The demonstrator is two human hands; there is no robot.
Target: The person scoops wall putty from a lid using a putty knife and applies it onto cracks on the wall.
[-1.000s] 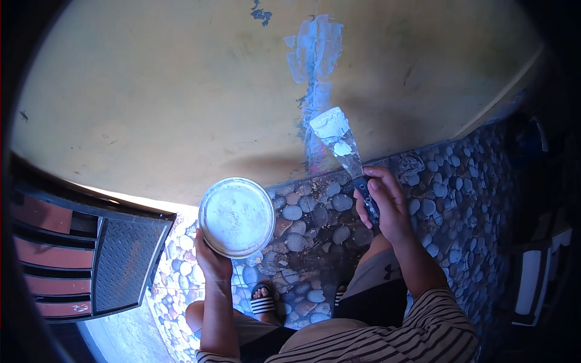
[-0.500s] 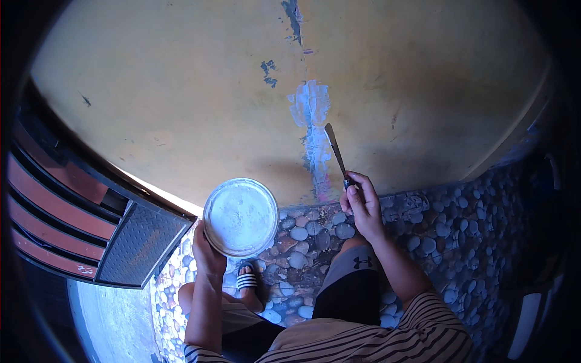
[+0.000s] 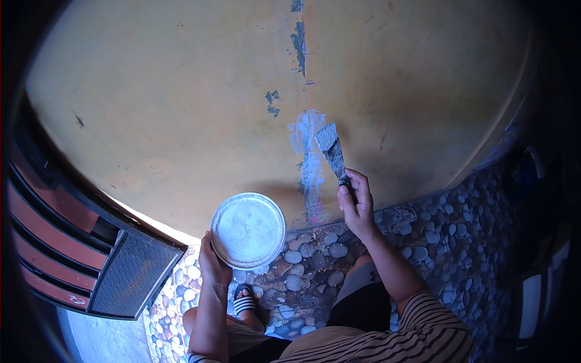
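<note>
A putty knife (image 3: 334, 158) is gripped by its dark handle in my right hand (image 3: 358, 206), its blade tilted up and coated with pale filler at the tip. Just left of the blade, a whitish filler patch (image 3: 310, 134) covers part of a vertical crack in the yellow wall (image 3: 212, 115). I cannot tell whether the blade touches the wall. My left hand (image 3: 215, 263) holds a round tub (image 3: 249, 231) by its left side, in front of the wall's foot. White filler shows inside the tub.
Higher up the crack, grey bare spots (image 3: 299, 48) show through peeled paint. A red and black metal gate (image 3: 130, 275) stands at the left. Pebble-patterned flooring (image 3: 296, 266) lies below, under my sandalled foot (image 3: 245, 302). A pale upright object (image 3: 530, 305) is at the right.
The putty knife has turned from edge-on to show its filler-coated blade face. The view has tilted up, so the wall and tub sit lower in it.
</note>
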